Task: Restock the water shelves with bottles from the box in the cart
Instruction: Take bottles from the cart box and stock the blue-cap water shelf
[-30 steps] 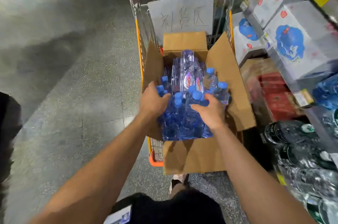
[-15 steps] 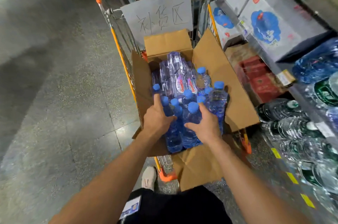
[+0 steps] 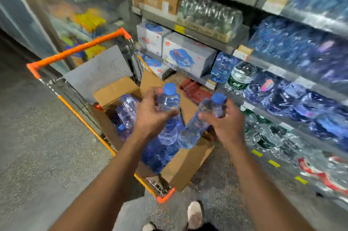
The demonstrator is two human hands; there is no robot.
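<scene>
cardboard box [image 3: 185,163] sits open in the orange-railed cart [image 3: 79,50], with more blue-tinted bottles packed inside it, too blurred to count. two bottles are held above the box, one in each hand. the left hand [image 3: 150,117] has its grip curled round the left bottle [image 3: 168,110], blue cap up, over the middle of the box. the right hand [image 3: 227,123] has its grip wrapped round the right bottle [image 3: 199,125], blue cap tilted up, over the box's right flap. right of the box run the water shelves [image 3: 278,72], several tiers stocked with wrapped water packs. one white shoe [image 3: 194,215] shows below the box, on the speckled floor [image 3: 37,146].
</scene>
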